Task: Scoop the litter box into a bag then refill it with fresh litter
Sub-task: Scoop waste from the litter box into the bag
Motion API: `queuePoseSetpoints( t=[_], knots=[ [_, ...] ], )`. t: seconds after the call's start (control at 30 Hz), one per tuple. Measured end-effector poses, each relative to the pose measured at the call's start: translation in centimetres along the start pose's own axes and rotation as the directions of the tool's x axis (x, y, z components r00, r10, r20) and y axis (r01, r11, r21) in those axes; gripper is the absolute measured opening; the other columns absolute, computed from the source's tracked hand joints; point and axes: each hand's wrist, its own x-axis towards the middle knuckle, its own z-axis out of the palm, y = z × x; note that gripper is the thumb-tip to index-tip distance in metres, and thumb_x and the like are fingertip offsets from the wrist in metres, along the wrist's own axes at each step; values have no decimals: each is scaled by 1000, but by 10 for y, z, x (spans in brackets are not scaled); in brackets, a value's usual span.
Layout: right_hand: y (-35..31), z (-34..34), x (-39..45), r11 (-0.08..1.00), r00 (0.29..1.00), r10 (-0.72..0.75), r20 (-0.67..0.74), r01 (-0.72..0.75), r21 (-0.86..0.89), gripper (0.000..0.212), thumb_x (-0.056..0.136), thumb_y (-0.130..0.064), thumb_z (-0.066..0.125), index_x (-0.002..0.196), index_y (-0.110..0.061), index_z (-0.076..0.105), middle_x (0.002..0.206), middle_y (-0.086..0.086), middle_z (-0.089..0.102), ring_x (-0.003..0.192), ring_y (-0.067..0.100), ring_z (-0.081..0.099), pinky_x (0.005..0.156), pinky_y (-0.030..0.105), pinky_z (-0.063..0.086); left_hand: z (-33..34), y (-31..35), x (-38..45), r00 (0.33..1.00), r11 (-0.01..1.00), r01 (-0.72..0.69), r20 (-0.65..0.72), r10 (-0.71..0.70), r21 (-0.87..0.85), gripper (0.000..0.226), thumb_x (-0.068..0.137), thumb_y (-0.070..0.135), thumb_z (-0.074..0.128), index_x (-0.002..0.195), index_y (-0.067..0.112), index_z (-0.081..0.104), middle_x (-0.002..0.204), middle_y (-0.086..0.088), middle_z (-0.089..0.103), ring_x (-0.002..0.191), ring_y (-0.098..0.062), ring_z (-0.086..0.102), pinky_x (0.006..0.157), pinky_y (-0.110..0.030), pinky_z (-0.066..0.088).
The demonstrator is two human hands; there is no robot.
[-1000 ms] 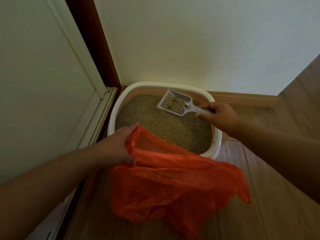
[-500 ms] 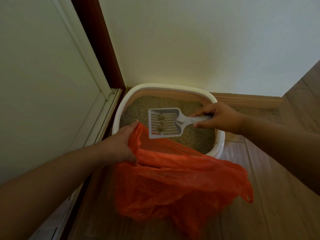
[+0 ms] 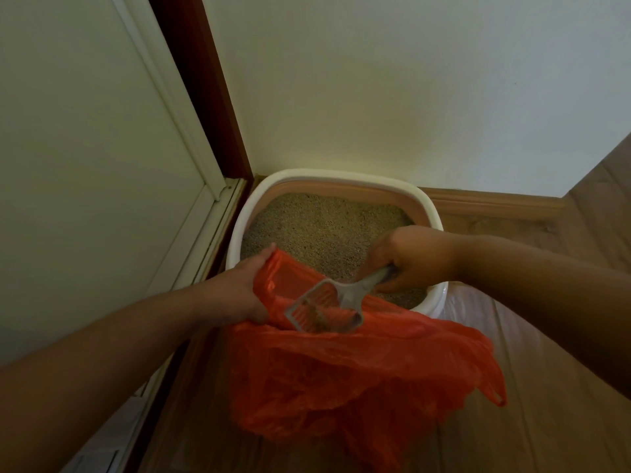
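Tipped down since 0.5 s ago, scoop head points into bag.

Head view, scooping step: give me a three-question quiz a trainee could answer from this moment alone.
1. True or false: the scoop is empty.
2. Which hand holds the orange bag open: A left hand, B right hand?
3. Fill in: the scoop's head sits over the mouth of the ____, not over the litter box.

Key: 1 false, clumps lie on its slats. 2 A; the right hand grips the scoop handle. 3 bag.
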Motion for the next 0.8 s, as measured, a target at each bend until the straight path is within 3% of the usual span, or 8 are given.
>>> queuePoseSetpoints(
  t=[0.13,0.23,0.3,0.43,0.53,0.6,0.7,0.8],
  knots=[
    [-8,-7,6,998,998,-55,8,56,-32,41,88,-48,53,119,-29,73,95,-10,68,82,8,64,65,31,52,0,2,-1,1000,1000,-5,-11,6,26,128,74,-6,80,159,49,3,154,-1,33,104,-20,61,54,-20,54],
    [-8,-10,5,999,999,-32,1,32,7,41,86,-47,56,118,-27,74,97,-19,67,84,3,64,67,27,52,0,1,-2,1000,1000,0,-14,0,20,129,73,-8,80,159,51,3,153,0,33,101,-20,66,57,-25,58],
    [-4,-12,4,997,1000,16,-7,-15,73,39,85,-45,62,117,-27,75,95,-24,64,83,-1,64,68,25,53,0,1,-2,1000,1000,6,-12,-6,23,130,74,-8,79,158,52,2,152,1,34,100,-22,68,62,-30,60],
    [11,-19,-2,947,970,228,88,-242,210,27,85,-32,79,112,-28,77,99,-12,73,84,8,68,76,35,56,-2,0,0,1000,999,6,-29,-5,47,129,73,-5,79,158,53,1,157,-1,31,111,-25,62,65,-31,59],
    [31,-18,-14,774,905,418,81,-401,490,22,82,-27,81,104,-29,79,98,6,73,78,30,63,68,44,52,-3,-2,1,999,997,23,-31,-20,74,129,74,-2,81,157,55,0,158,-1,29,114,-26,59,76,-39,63],
    [43,-13,-16,650,833,551,42,-460,606,19,84,-23,80,102,-27,77,95,17,71,71,30,54,60,40,46,-3,-3,1,999,996,37,-36,-34,85,128,74,-2,80,157,56,1,159,-2,28,112,-27,60,79,-41,63],
    [58,0,-7,588,694,720,-21,-593,550,24,86,-21,77,110,-26,70,97,13,70,72,22,61,64,36,54,-2,-4,2,999,995,39,-37,-36,95,126,76,-4,78,157,55,1,161,-2,25,110,-23,60,74,-35,63],
    [61,15,10,599,641,763,-86,-650,467,26,87,-23,76,112,-28,68,98,3,68,74,19,65,63,33,55,-2,-6,3,999,994,41,-39,-38,104,125,77,-4,78,157,55,2,161,-1,25,108,-22,61,72,-33,63]
  ],
)
